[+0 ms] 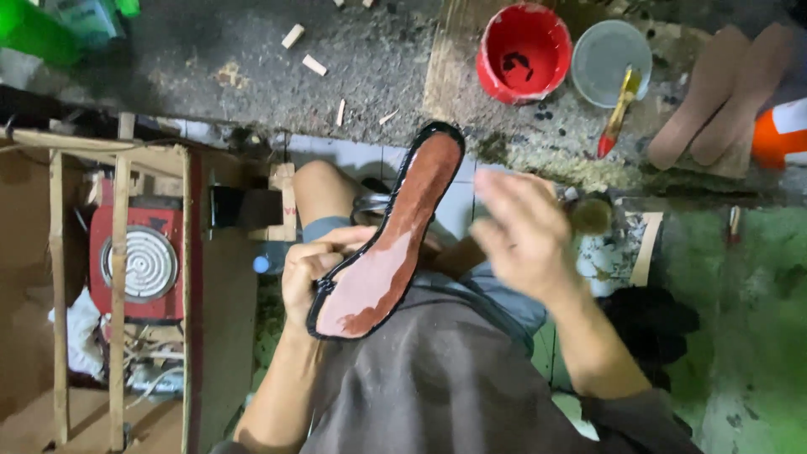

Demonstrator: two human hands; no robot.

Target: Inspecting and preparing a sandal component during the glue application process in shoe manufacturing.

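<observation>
My left hand (313, 271) grips the heel end of a shoe sole (395, 240), brown-red on its face with a glossy black rim, its toe pointing away from me. My right hand (523, 231) is blurred just right of the sole, fingers apart, and seems to hold a round brush (592, 215) whose head shows past the hand. Whether the fingers close on the brush handle is unclear.
A red can (523, 52) and a grey tub (611, 60) with a yellow-handled brush (619, 109) stand ahead on the ground. Two brown insoles (723, 94) lie at the right. A red electric coil stove (139, 262) sits inside a wooden frame (118, 277) at the left.
</observation>
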